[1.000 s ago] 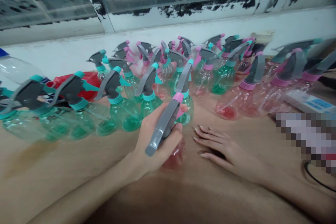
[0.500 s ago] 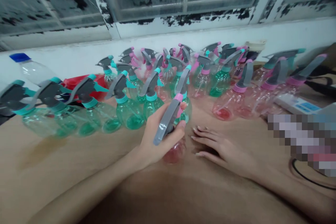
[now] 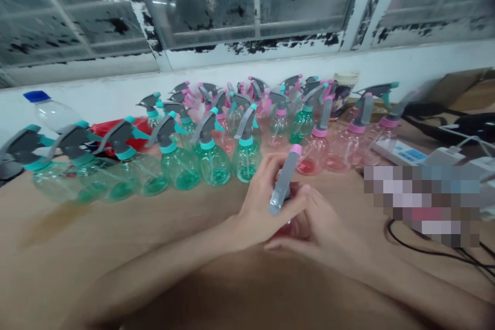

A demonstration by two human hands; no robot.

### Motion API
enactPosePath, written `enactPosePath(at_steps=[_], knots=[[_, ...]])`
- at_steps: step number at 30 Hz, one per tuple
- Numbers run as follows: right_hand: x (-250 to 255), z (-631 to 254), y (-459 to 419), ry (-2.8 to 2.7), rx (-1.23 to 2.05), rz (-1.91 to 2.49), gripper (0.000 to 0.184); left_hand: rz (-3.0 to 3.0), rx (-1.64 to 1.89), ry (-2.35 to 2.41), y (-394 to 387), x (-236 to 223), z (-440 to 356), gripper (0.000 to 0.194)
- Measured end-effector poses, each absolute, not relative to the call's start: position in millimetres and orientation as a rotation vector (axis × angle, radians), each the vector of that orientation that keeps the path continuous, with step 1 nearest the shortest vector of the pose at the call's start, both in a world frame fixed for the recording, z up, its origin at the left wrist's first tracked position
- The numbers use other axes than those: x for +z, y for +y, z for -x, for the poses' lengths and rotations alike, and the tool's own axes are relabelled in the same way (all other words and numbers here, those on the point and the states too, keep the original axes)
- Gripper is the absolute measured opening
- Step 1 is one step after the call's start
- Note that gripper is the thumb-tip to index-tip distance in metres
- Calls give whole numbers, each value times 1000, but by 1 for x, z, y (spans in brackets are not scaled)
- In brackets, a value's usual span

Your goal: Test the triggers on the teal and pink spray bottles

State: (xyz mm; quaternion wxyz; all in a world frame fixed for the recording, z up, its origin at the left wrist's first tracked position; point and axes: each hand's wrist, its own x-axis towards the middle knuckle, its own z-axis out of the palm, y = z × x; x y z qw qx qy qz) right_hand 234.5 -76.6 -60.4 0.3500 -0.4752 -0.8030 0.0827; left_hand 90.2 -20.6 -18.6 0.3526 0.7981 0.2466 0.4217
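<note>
A pink spray bottle (image 3: 285, 178) with a grey trigger head and a pink nozzle stands upright on the table in front of me. My left hand (image 3: 261, 201) is closed around its neck and trigger head. Against the bottle's right side, my right hand (image 3: 323, 227) wraps the lower body with bent fingers. Most of the pink body is hidden between the two hands. Just behind are a green spray bottle (image 3: 248, 161) on the left and another pink spray bottle (image 3: 315, 152) on the right.
Several green spray bottles (image 3: 181, 165) line the left side, with more spray bottles behind. A red item (image 3: 145, 129) and a blue-capped clear bottle (image 3: 52, 111) lie back left. At right are a power strip (image 3: 402, 153), black cables (image 3: 410, 250) and a pixelated patch.
My right hand has come off the table top and closed on the pink spray bottle's lower body. My left hand keeps its hold on the trigger head. The view has shifted right.
</note>
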Motion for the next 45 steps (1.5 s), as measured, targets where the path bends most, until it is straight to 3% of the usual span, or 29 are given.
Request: enactPosePath(at_steps=[2, 8, 20, 32, 45], knots=[[-60, -240, -77, -2016, 231, 1248, 45, -2062, 1054, 630, -21, -17, -99, 31], [-48, -262, -68, -2004, 247, 1241, 44, -2082, 941, 720, -16, -26, -98, 78], [-52, -278, -1, -1928, -49, 1414, 62, -1992, 829, 1144, -26, -75, -29, 24], [-50, -269, 27, -1924, -107, 1447, 60, -2076, 672, 1028, -25, -80, -44, 18], [-50, -261, 32, -1868, -111, 1526, 71, -2094, 693, 1001, -17, -80, -44, 18]])
